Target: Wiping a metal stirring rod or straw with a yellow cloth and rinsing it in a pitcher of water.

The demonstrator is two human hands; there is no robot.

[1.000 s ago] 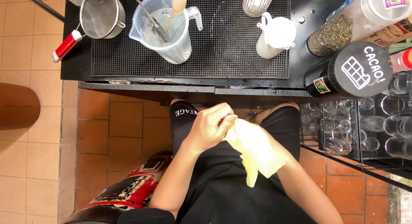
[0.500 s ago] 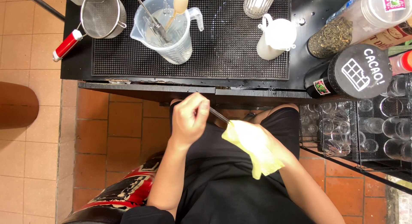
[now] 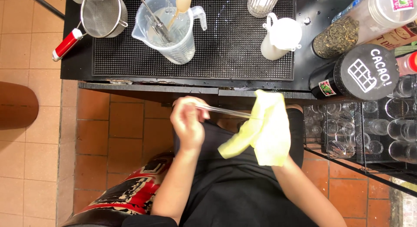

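My left hand point(image 3: 188, 122) pinches one end of a thin clear glass rod or straw point(image 3: 223, 111), held level in front of my waist. The rod's other end runs into a yellow cloth point(image 3: 265, 131). My right hand is wrapped inside that cloth and hidden by it, gripping cloth and rod together. Both hands are below the front edge of the black counter point(image 3: 130, 79).
On the counter's black ribbed mat stand a clear measuring jug point(image 3: 167, 29) with utensils, a metal strainer with a red handle point(image 3: 102, 14), a white squeeze bottle point(image 3: 280, 38), a glass and jars. A black-lidded canister point(image 3: 367, 72) and a rack of glasses point(image 3: 373, 131) sit at right.
My left hand drew away to the left, pulling the rod out of the cloth. The cloth-wrapped right hand rose toward the counter edge.
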